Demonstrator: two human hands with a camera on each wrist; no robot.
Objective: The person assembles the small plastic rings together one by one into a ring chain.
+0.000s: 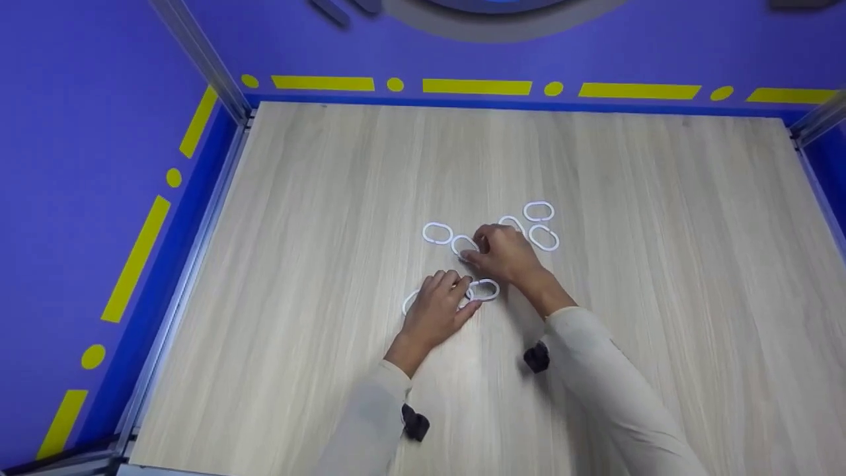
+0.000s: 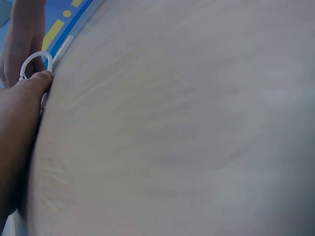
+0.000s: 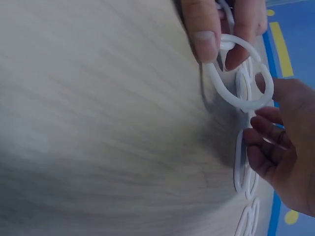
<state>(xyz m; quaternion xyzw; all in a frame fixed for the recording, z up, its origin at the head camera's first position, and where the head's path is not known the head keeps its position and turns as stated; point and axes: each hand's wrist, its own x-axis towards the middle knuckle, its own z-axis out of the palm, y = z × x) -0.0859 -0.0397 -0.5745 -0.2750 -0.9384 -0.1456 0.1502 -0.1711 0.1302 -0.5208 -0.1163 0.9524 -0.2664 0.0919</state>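
Note:
Under my left hand (image 1: 436, 307) are white oval plastic links. Its thumb and fingers pinch one link, and another white link (image 1: 487, 290) stands out to the right, raised in front of the thumb (image 3: 204, 44) in the right wrist view. Part of a further link (image 1: 408, 303) shows at the hand's left side. My right hand (image 1: 505, 254) reaches down beside a loose white link (image 1: 461, 244) on the table, thumb and index at its right edge. Thumb and fingers stay apart in the right wrist view. The left hand hides how its links join.
More loose links lie on the wooden table (image 1: 317, 264): one at the left (image 1: 437, 233), one behind the right hand (image 1: 510, 223), and two at the right (image 1: 538, 211). Blue panels (image 1: 462, 59) with yellow marks border the table at the back and sides.

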